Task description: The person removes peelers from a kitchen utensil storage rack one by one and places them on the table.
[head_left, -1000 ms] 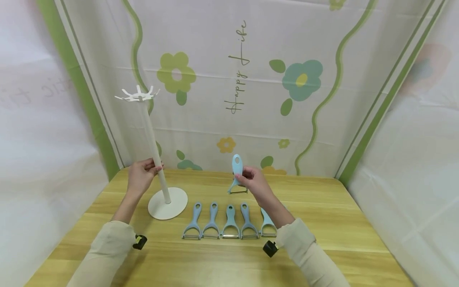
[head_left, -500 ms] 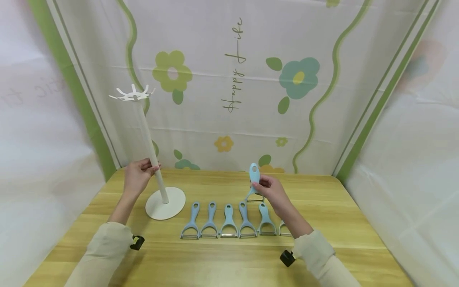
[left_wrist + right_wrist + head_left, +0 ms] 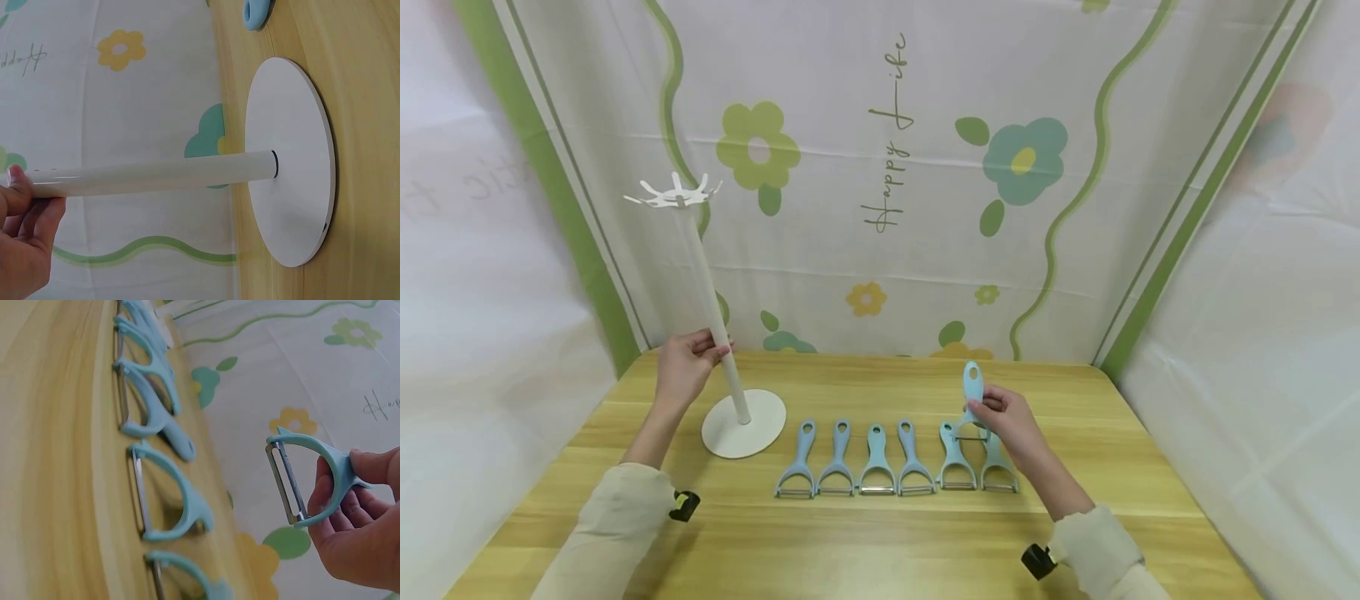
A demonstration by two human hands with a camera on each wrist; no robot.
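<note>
My left hand (image 3: pixel 685 367) pinches the white pole (image 3: pixel 709 292) of a stand between thumb and fingers, partway up. The stand's round base (image 3: pixel 290 212) rests on the table, and a ring of white hooks (image 3: pixel 677 193) tops the pole. My right hand (image 3: pixel 1013 421) holds a light blue peeler (image 3: pixel 972 383) by its handle, blade end down, above the right end of a row. In the right wrist view the held peeler's metal blade (image 3: pixel 287 481) points away from the palm. Below it, two peelers of the row, the turquoise peeler (image 3: pixel 953 458) and the end peeler (image 3: pixel 998 467), are partly overlapped.
Several more peelers lie side by side on the wooden table (image 3: pixel 850 550), among them a blue peeler (image 3: pixel 799 458) at the left end, handles toward the back. A printed curtain (image 3: pixel 827 242) hangs behind the table, with white cloth (image 3: pixel 1262 350) at the sides.
My right hand has carried the peeler rightward and lower, from behind the row's middle to over its right end. My left hand keeps its grip on the pole.
</note>
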